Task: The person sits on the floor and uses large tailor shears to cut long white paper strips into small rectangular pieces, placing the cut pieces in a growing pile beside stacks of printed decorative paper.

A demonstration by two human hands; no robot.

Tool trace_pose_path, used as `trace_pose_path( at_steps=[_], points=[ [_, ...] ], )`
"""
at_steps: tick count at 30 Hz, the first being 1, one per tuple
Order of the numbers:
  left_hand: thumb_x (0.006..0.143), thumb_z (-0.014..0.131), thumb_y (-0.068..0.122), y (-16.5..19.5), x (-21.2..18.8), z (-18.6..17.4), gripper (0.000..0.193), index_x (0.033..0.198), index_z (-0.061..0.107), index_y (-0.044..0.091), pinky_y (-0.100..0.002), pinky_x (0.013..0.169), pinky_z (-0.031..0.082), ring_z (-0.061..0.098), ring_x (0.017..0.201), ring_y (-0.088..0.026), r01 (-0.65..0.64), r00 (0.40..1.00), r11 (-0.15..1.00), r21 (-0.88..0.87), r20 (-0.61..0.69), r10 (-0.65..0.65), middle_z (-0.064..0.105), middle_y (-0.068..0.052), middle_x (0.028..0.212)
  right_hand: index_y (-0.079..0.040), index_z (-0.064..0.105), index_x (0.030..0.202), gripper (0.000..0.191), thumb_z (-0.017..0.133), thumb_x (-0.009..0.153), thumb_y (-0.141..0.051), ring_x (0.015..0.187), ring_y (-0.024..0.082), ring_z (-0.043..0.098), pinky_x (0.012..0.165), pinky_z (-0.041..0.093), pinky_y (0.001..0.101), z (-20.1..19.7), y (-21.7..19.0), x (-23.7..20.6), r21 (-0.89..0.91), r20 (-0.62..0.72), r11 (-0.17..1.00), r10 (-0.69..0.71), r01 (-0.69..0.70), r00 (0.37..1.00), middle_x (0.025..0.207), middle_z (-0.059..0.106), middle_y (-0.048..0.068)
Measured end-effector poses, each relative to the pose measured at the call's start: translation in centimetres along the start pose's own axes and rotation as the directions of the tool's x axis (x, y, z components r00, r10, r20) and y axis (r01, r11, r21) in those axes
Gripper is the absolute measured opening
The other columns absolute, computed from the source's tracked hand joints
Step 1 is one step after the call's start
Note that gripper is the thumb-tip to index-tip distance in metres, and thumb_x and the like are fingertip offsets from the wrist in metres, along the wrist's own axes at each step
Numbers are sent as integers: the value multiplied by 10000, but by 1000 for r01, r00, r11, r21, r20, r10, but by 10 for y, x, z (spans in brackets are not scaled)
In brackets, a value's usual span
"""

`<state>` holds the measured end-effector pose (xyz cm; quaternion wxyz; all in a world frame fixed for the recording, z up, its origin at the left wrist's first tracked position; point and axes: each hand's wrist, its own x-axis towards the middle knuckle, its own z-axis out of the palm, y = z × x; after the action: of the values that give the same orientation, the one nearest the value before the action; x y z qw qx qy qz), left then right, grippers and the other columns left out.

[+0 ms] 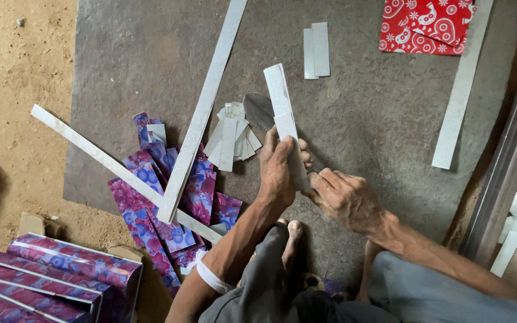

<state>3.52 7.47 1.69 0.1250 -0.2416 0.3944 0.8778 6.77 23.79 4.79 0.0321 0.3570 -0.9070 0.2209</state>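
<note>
Bare slab (390, 119) right of blade — strips (198, 119), floral pieces (151, 185) crowd left.

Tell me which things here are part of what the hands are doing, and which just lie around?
In hand:
left hand gripping a grey card strip
right hand at the strip's lower end
knife blade behind it

Lying about:
cut strip pile
long strips
purple flowered pieces
red patterned paper
purple boxes
</note>
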Motion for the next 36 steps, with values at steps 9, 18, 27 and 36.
trace_pose_path(
  at_steps=[9,18,27,36],
  points=[
    [1032,477,214,-6,-12,4,563,1552,367,28,-277,609,514,584,688,-118,-159,985,973,165,95,145,596,-49,873,-56,598,781,245,817,820,-159,604,213,656,530,527,347,8,-3,2,39,-98,995,96,-93,991,716,594,67],
    [985,502,177,-5,0,7,653,1582,307,-1,-274,565,456,518,643,-114,-225,973,930,290,114,200,578,-61,816,-48,589,894,355,865,808,-256,659,223,669,553,530,363,16,12,-8,105,-98,984,152,-142,983,772,621,83],
    [965,517,135,117,71,-86,586,1536,470,13,-257,550,456,537,614,-93,-326,934,650,686,339,110,606,-34,756,-74,319,1584,840,695,890,-361,1117,387,667,962,542,493,39,23,-100,-16,543,574,693,-819,475,1204,687,238],
    [900,538,76,150,141,-103,587,1486,562,46,-257,562,459,533,622,-83,-268,932,609,747,361,-33,607,-3,771,54,661,898,461,683,972,-401,614,146,547,565,498,380,62,91,-150,124,875,377,395,-918,281,725,616,131]
  ],
)
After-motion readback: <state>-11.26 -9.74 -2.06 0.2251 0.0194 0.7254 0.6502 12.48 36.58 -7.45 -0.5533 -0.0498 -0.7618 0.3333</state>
